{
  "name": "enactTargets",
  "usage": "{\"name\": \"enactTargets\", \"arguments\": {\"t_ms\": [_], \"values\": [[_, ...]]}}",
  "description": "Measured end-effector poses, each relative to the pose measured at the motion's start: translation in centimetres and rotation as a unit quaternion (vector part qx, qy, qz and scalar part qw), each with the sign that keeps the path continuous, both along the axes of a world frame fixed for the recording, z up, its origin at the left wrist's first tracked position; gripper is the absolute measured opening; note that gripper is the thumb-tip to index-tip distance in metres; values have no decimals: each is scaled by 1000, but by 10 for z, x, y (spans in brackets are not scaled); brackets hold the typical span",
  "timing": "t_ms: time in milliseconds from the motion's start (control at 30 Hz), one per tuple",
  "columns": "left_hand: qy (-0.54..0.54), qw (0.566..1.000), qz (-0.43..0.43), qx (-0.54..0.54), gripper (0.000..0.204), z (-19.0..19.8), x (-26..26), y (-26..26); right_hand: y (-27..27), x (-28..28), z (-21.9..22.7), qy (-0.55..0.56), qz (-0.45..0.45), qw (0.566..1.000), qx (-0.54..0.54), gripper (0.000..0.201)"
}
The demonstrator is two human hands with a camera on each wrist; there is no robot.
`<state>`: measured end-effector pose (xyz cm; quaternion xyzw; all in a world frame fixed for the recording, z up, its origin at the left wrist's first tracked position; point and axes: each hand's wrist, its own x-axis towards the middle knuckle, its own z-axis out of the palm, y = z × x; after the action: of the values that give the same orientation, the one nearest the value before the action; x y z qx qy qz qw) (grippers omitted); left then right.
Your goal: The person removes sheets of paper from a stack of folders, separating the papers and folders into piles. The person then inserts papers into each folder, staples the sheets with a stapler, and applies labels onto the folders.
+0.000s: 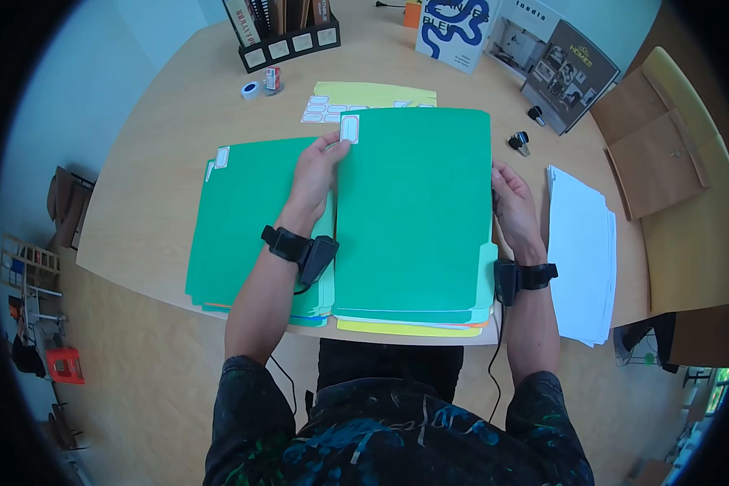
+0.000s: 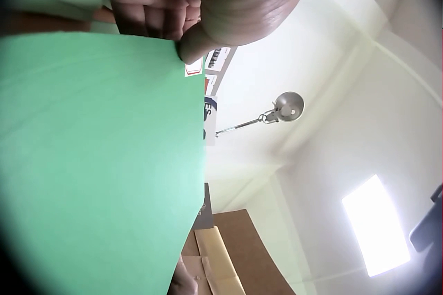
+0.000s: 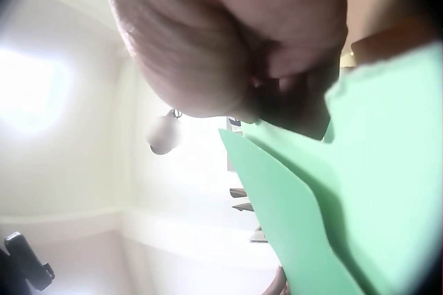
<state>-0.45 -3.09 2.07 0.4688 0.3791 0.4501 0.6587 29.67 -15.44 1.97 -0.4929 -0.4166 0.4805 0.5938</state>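
Pinches the upper left edge of a green folder [image 1: 413,219] with the left hand [image 1: 309,180], laying the thumb in front, touching or just beside a red-bordered white label [image 1: 350,130]. Grips the same folder by its right edge with the right hand [image 1: 516,206], fingers curled in close to the thumb. Shows parted green layers near the right fingers in the right wrist view. Holds the folder in front of the person, over a pile of folders [image 1: 409,328] with yellow and orange edges at the near side of the table [image 1: 154,186]; cannot tell how far above the pile. Just left of it, partly under the left forearm, lies a stack of green folders [image 1: 247,219], with a similar label at its upper left corner. To the right of the right hand, lies a pile of white sheets [image 1: 581,259]. Beyond the held folder, spreads label sheets [image 1: 320,108] against something yellow [image 1: 373,91]. Farther left, sets a tape roll [image 1: 251,90] beside a small box [image 1: 273,79], near a black book holder [image 1: 292,50]. Farther right, places two black clips [image 1: 519,143] near a standing dark book [image 1: 571,74].
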Motion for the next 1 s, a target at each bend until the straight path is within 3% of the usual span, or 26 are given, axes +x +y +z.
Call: {"name": "enactTargets", "arguments": {"t_ms": [233, 333, 533, 600, 800, 1000], "values": [[-8, 1000, 8, 7, 32, 2, 1, -1, -1, -2, -1, -70, -8, 997, 30, 28], [-14, 1000, 12, 7, 35, 1, 3, 0, -1, -7, 2, -71, -81, 994, 34, 25], [56, 997, -1, 46, 40, 6, 5, -6, -6, -10, 3, -87, -6, 996, -34, 26], [47, 998, 2, 45, 38, 4, 6, -4, -5, -11, 2, -155, 6, 984, -85, 30], [-14, 999, 15, 31, 34, 2, 3, -3, -1, -6, -4, -71, -45, 996, 8, 28], [-84, 996, 30, 2, 29, 26, -5, 1, -1, 18, 5, -7, -104, 994, 29, 32]]}}
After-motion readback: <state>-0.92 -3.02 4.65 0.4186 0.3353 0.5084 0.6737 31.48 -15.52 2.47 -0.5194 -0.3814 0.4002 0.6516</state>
